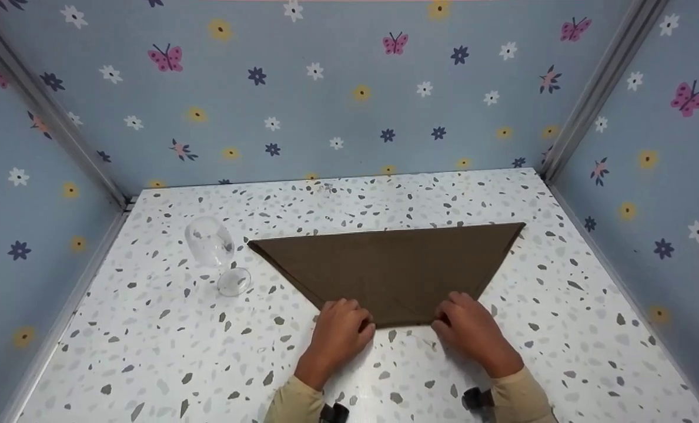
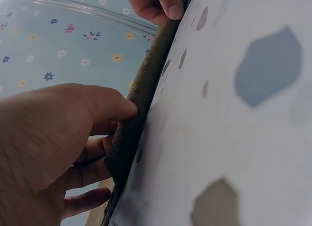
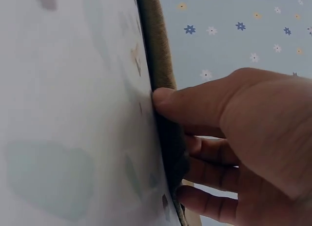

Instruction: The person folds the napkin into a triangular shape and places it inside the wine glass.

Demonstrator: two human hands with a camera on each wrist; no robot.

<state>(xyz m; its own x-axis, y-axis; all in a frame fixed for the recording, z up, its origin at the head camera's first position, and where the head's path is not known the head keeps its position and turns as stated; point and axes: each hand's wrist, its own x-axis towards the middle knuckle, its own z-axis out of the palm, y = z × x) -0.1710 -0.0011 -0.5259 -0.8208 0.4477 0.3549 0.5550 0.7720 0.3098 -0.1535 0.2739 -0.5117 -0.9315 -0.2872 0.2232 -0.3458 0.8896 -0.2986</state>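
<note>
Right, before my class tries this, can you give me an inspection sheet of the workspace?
Surface: white table with a speckled pattern.
Job's things: brown cloth, folded, its longer edge on the far side.
Clutter: one clear glass, left of the cloth and apart from it.
Grips: left grip pinches the cloth's near side toward its left end; right grip pinches it toward the right end.
Cables: nothing seen.
Surroundings: blue walls printed with flowers and butterflies.

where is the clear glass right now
In the head view, the clear glass is on the left side of the speckled table, just beside the far left corner of the brown cloth.
</note>
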